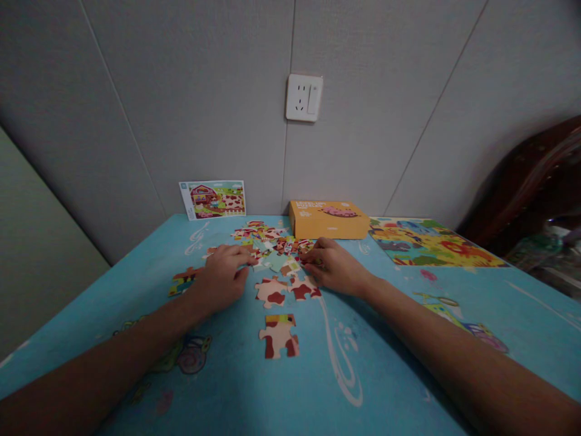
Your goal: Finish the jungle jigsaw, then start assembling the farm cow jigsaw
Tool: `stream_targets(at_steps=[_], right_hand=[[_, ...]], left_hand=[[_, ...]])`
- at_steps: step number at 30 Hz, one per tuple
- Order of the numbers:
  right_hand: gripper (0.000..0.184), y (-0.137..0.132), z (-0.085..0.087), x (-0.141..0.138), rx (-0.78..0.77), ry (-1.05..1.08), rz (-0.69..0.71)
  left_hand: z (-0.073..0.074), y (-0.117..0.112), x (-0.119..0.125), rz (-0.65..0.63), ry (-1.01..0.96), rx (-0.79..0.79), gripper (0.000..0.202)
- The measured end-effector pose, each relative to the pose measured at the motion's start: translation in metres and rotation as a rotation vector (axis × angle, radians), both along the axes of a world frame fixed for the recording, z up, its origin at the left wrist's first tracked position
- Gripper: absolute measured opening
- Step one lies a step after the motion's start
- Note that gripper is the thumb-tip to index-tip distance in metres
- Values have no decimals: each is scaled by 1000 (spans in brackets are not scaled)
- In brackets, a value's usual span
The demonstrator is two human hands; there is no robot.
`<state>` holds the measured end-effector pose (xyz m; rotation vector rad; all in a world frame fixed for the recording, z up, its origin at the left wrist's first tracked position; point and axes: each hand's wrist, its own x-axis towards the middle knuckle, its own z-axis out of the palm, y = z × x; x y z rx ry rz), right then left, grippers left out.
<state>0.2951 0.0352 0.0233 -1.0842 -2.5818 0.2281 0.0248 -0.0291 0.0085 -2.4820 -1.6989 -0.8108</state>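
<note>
My left hand (223, 274) rests on the blue table (363, 339), fingers curled and pinched at the left edge of a heap of loose puzzle pieces (270, 241). What it pinches is too small to name. My right hand (333, 265) lies at the heap's right edge, fingers curled on a piece there. Between the hands lie two joined cow-patterned pieces (285, 288). Another joined cluster (278, 336) lies nearer to me.
An orange puzzle box (327, 219) stands behind the heap. A reference picture card (213, 199) leans on the wall at back left. A finished colourful puzzle (431, 243) lies at right. A small joined cluster (183, 281) sits left. A wall socket (304, 97) is above.
</note>
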Motion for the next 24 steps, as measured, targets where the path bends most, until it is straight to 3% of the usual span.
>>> stream_targets(at_steps=[3, 7, 9, 15, 20, 24], right_hand=[[25, -5, 4, -1, -3, 15, 37], [48, -15, 10, -6, -82, -6, 235], [52, -17, 11, -7, -118, -25, 261], [33, -11, 9, -5, -93, -48, 191], [30, -8, 6, -2, -36, -60, 78], [28, -20, 8, -10, -4, -27, 100]], left_hand=[[1, -3, 3, -5, 26, -18, 27], [7, -13, 10, -126, 30, -74, 27], [9, -14, 12, -189, 35, -108, 27], [5, -11, 10, -222, 28, -158, 24], [7, -16, 13, -227, 17, -184, 26], [10, -19, 17, -227, -35, -141, 21]])
